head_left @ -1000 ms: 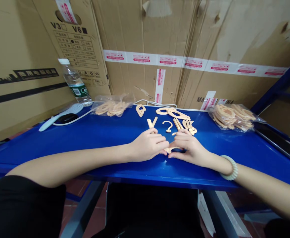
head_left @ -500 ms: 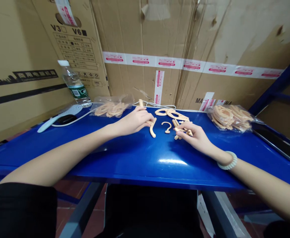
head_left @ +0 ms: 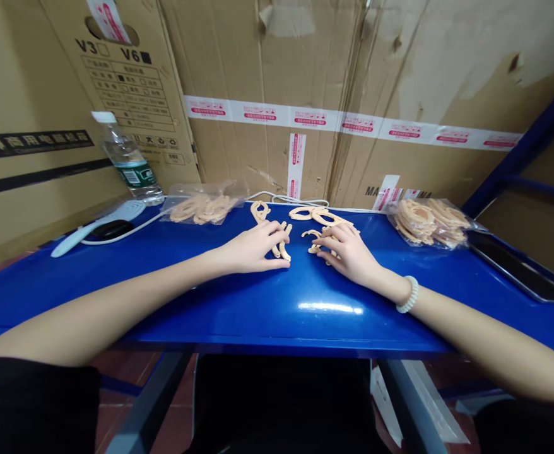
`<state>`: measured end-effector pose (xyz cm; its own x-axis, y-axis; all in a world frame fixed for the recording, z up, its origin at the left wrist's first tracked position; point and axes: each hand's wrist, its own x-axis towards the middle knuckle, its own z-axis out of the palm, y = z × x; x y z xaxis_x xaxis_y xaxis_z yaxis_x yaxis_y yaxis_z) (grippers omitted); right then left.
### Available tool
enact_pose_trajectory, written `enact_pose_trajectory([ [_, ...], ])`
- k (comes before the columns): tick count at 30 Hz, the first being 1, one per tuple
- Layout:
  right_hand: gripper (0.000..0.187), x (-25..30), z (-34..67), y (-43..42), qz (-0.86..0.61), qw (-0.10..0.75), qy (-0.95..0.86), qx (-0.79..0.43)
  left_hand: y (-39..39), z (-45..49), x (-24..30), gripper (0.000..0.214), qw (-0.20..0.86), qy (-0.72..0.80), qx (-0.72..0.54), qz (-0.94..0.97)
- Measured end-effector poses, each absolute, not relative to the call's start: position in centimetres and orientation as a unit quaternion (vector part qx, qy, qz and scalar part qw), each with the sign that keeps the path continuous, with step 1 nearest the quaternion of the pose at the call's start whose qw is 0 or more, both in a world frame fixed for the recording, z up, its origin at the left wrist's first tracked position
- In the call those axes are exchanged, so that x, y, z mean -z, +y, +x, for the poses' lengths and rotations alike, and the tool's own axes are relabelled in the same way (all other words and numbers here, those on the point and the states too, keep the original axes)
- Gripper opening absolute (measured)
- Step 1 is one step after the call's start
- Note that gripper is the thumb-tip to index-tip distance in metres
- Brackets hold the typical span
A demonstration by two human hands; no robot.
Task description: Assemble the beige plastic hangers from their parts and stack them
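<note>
My left hand rests on the table with thumb and fingers apart. Two slim, curved beige pieces, like folding hanger arms, lie between its thumb and fingers. My right hand has its fingers bent and closed at a beige hanger hook; the hook's curve points left and its stem is partly covered by the fingertips. More small beige parts are mostly hidden under this hand. Behind the hands lie a looped beige piece and two joined oval beige pieces.
Clear bags of beige parts lie at the left and right of the blue table. A water bottle, a light blue brush, a black mouse and a phone-like dark slab are near the sides. Cardboard stands behind.
My left hand has loosened and spread around the curved pieces, where two now lie together. My right hand has moved left from the straight pieces to the hook. The view has shifted slightly.
</note>
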<state>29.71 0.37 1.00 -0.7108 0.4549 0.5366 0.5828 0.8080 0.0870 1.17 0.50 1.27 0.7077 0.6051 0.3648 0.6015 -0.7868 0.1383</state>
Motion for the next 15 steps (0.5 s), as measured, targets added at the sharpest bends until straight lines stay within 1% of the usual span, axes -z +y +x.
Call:
enact_pose_trajectory([
  [5,0.023,-2.1,29.9,-0.4,-0.298,0.246,-0.915,0.120,0.1,1.9,0.0,0.029,-0.020,0.303,-0.219,0.927],
  [11,0.023,-4.3,31.8,-0.2,-0.333,0.279,-0.892,0.124,0.0,2.5,0.5,0.024,-0.043,0.263,-0.263,0.927],
  [15,0.022,-5.5,33.2,-0.1,-0.337,0.308,-0.879,0.139,-1.9,2.5,-0.4,0.023,-0.102,0.208,-0.347,0.909],
])
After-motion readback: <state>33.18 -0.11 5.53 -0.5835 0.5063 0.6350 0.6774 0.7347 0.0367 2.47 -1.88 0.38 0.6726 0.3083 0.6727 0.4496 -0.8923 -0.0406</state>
